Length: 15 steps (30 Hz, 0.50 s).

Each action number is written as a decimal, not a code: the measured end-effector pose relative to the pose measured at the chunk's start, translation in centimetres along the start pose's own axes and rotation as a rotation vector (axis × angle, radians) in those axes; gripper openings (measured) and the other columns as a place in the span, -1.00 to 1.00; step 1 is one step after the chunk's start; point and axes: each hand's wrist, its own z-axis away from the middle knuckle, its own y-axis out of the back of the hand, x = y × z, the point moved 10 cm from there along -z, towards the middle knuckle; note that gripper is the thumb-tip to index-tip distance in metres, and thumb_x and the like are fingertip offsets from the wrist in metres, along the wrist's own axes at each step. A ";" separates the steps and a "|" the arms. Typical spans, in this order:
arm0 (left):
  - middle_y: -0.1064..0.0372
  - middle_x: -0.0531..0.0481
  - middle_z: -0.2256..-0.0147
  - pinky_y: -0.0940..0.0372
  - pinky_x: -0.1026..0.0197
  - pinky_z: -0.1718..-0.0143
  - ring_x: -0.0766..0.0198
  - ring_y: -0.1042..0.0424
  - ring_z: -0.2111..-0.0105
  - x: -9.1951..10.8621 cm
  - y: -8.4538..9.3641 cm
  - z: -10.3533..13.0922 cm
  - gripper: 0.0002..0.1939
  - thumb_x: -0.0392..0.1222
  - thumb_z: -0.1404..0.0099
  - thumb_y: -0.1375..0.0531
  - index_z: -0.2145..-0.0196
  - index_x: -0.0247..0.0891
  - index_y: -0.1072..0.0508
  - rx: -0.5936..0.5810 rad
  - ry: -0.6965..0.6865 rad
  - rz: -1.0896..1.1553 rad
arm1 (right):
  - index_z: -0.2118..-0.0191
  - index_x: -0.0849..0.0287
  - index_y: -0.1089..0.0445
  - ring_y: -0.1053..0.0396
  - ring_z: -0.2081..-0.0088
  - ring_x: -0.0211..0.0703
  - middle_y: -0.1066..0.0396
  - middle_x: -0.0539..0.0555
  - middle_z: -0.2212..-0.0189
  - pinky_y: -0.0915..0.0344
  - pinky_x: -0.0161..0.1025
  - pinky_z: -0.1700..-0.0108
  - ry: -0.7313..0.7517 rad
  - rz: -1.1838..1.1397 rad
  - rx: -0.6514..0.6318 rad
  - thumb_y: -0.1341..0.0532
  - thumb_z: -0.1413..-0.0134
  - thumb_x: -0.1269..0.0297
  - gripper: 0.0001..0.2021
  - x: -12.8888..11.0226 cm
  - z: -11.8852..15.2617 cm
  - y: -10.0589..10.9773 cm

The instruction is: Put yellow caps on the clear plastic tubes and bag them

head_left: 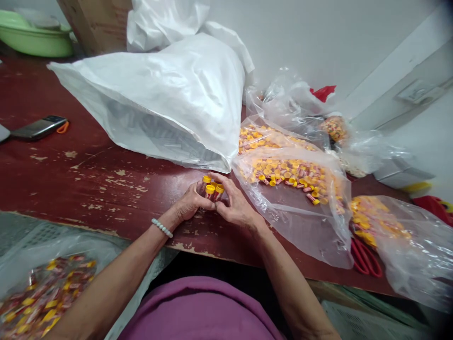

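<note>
A small upright cluster of dark red tubes with yellow caps (210, 190) stands at the middle of the table. My left hand (189, 204) is curled round its left side, a pale bead bracelet on the wrist. From the right, my right hand (236, 204) closes on the same tubes, its fingers behind them and its thumb in front. Just beyond lies a big white sack (184, 85), its mouth facing me with pale clear pieces inside. Right of my hands, an open clear plastic bag (293, 212) holds many loose yellow caps with red-labelled parts.
Filled yellow-capped tubes (53, 293) lie in a lined crate at lower left. A dark phone-like device (38, 127) rests on the worn red table (88, 189). Red-handled scissors (366, 257) sit near another clear bag (417, 241) at right. A green basin (35, 40) stands far left.
</note>
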 end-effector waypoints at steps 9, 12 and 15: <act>-0.49 -0.01 0.41 -0.33 0.26 0.31 0.26 -0.44 0.42 0.2 -0.4 0.1 -0.57 -0.51 0.25 -0.26 0.32 -0.36 -0.49 -0.014 0.040 0.141 | -0.26 0.16 0.06 -0.11 -0.20 0.01 -0.11 0.16 -0.20 -0.07 0.01 -0.23 -0.021 -0.064 -0.083 -0.13 0.20 0.53 -0.20 1.0 0.0 -0.7; -0.51 -0.03 0.38 -0.33 0.23 0.30 0.24 -0.45 0.41 0.0 -0.3 -0.1 -0.55 -0.51 0.23 -0.24 0.28 -0.36 -0.50 -0.017 0.061 0.168 | -0.27 0.15 0.09 -0.11 -0.20 0.01 -0.07 0.17 -0.22 -0.09 0.00 -0.22 -0.019 -0.093 -0.118 -0.23 0.13 0.42 -0.19 1.2 -0.1 -1.0; -0.51 -0.05 0.38 -0.34 0.20 0.29 0.22 -0.46 0.41 -0.3 -0.2 -0.2 -0.54 -0.50 0.23 -0.25 0.26 -0.36 -0.49 -0.010 0.093 0.191 | -0.26 0.16 0.07 -0.12 -0.19 0.03 -0.08 0.19 -0.21 -0.09 -0.02 -0.21 -0.016 -0.071 -0.108 -0.36 0.21 0.28 -0.11 1.6 -0.4 -1.1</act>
